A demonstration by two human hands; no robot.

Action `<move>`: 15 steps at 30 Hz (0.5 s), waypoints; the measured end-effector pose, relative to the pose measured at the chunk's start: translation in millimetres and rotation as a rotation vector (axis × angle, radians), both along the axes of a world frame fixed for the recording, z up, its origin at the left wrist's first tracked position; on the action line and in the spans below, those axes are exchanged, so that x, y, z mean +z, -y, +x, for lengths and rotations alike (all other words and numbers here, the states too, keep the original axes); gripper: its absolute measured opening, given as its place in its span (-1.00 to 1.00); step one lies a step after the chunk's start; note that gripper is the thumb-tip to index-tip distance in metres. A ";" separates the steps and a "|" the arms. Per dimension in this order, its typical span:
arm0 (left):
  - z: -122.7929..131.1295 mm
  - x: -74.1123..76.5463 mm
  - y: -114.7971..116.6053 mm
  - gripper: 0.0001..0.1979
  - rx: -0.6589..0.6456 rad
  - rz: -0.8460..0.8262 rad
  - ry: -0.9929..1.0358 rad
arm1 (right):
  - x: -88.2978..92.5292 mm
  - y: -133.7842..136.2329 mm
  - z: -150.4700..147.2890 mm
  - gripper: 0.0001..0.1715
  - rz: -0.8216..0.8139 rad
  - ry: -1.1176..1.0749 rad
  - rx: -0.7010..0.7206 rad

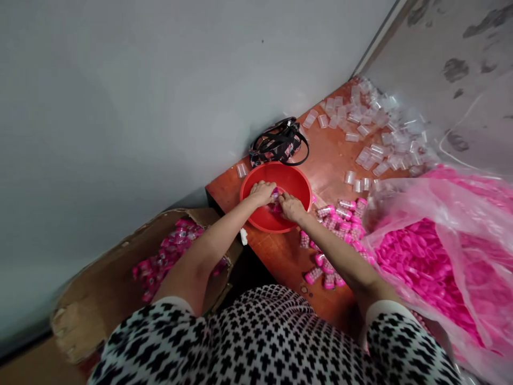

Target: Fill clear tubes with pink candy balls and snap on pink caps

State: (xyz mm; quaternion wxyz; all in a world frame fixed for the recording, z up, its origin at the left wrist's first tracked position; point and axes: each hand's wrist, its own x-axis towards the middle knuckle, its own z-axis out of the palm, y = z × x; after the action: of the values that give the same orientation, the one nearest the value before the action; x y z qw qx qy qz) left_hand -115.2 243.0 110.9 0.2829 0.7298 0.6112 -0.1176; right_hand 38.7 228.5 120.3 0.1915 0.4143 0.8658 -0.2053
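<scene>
A red bowl [296,184] stands on the orange-brown table [272,251], and both hands are inside it. My left hand [262,193] has its fingers bent around a small clear and pink item [274,195] over the bowl's middle. My right hand [291,207] is closed close to the right side of that item; what its fingers pinch, if anything, is hidden. More pink bits lie under the hands. Beside the bowl on the right are many clear containers with pink caps [344,214], filled with small pink balls.
A dark patterned bag [276,144] touches the wall behind the bowl. Clear cups [377,152] cover the table's far right. A plastic bag of pink pieces [420,256] is at right. A cardboard box [100,289] with pink packets [172,251] stands at lower left.
</scene>
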 end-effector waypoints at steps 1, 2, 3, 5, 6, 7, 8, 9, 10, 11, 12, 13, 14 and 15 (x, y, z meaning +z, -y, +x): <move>2.3 0.5 3.2 -0.61 0.010 -0.006 -0.011 | 2.3 -0.3 3.4 -0.54 -0.015 -0.012 -0.054; 4.8 1.1 6.2 -0.61 0.018 -0.010 -0.018 | 4.8 -1.1 7.9 -0.54 -0.034 -0.046 -0.123; 7.3 1.6 8.9 -0.62 0.020 -0.013 -0.022 | 7.2 -2.7 13.4 -0.53 -0.057 -0.112 -0.213; 11.6 2.4 13.1 -0.60 0.019 -0.016 -0.024 | 10.5 -9.3 26.5 -0.52 -0.095 -0.357 -0.466; 13.2 2.5 14.6 -0.59 0.021 -0.021 -0.023 | 10.9 -14.7 33.6 -0.50 -0.108 -0.517 -0.614; 14.1 2.4 15.7 -0.57 0.027 -0.029 -0.020 | 10.2 -21.6 40.7 -0.49 -0.110 -0.683 -0.764; 14.5 2.2 16.3 -0.55 0.040 -0.041 -0.016 | 8.3 -29.8 47.5 -0.47 -0.097 -0.836 -0.906; 14.5 2.0 16.6 -0.52 0.058 -0.054 -0.012 | 5.1 -39.3 53.9 -0.45 -0.075 -0.959 -1.031; 14.1 1.7 16.6 -0.49 0.076 -0.065 -0.007 | 0.7 -49.4 59.5 -0.44 -0.051 -1.041 -1.137; 13.5 1.5 16.4 -0.46 0.093 -0.074 0.000 | -4.8 -59.8 64.2 -0.45 -0.036 -1.087 -1.217; 12.9 1.4 16.2 -0.45 0.109 -0.079 0.007 | -11.2 -70.0 68.0 -0.48 -0.030 -1.104 -1.276; 12.5 1.3 16.1 -0.45 0.120 -0.079 0.012 | -18.2 -79.4 70.6 -0.54 -0.037 -1.097 -1.317; 12.3 1.3 16.2 -0.48 0.128 -0.075 0.015 | -25.5 -88.0 72.2 -0.59 -0.054 -1.076 -1.345; 12.5 1.3 16.7 -0.53 0.131 -0.067 0.013 | -32.8 -95.5 72.8 -0.62 -0.071 -1.050 -1.369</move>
State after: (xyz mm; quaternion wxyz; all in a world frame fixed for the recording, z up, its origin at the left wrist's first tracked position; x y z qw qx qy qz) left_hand -102.7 226.3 112.3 0.3183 0.6789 0.6516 -0.1146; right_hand 111.5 324.0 87.6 -0.3867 0.6900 0.3950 -0.4673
